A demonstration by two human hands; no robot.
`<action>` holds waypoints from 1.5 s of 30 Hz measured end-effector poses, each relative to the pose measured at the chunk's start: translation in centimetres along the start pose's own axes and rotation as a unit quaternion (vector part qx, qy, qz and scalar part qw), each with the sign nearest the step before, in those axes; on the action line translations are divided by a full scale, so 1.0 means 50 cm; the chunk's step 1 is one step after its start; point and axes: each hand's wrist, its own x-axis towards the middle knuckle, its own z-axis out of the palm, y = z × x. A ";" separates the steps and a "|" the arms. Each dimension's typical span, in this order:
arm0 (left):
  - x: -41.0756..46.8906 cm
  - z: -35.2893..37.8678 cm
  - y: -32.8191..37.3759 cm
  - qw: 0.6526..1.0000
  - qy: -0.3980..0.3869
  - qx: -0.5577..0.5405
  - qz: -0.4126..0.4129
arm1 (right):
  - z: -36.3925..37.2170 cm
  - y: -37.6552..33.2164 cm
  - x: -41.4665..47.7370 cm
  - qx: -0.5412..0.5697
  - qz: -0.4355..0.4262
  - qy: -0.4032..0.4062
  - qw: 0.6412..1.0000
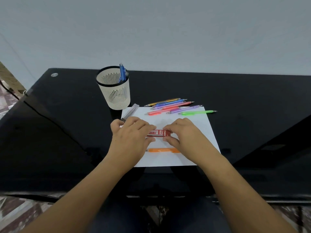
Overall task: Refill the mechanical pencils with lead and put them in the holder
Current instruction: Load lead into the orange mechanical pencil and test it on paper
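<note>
Left grip [131, 133] on red 2B lead box [159, 133]

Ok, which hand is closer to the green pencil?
Right. The right hand sits just short of the green pencil, toward the person; the left hand is farther off, across the red lead case both hands pinch.

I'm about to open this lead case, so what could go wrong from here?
The left hand and right hand pinch the red lead case over the paper; opened sharply, leads could scatter onto the black table and be hard to spot. The orange pencil lies close under the hands and might get nudged.
</note>
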 end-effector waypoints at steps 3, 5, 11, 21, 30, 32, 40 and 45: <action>0.010 0.001 0.010 1.000 0.004 0.016 0.014 | -0.004 0.002 -0.005 -0.004 -0.002 0.004 1.000; 0.013 0.003 0.014 1.000 -0.001 0.020 0.020 | -0.003 0.005 -0.009 -0.010 -0.006 0.001 1.000; 0.017 0.014 0.018 1.000 -0.011 0.015 0.013 | -0.004 0.015 -0.011 -0.033 -0.015 -0.026 0.999; 0.043 0.029 0.011 0.999 0.006 0.011 0.030 | -0.017 0.032 0.023 -0.050 -0.022 -0.038 0.998; 0.053 0.043 0.009 0.999 -0.010 0.015 0.038 | -0.032 0.043 0.029 -0.047 -0.010 -0.060 0.997; 0.054 0.044 0.010 0.999 -0.011 0.021 0.039 | -0.029 0.045 0.027 -0.052 -0.004 -0.056 0.997; 0.063 0.025 -0.013 0.996 0.031 0.041 0.067 | -0.023 0.065 0.001 -0.079 0.070 -0.009 0.994; 0.067 0.015 -0.016 0.993 0.032 0.064 0.095 | -0.014 0.057 -0.007 -0.084 0.056 0.001 0.995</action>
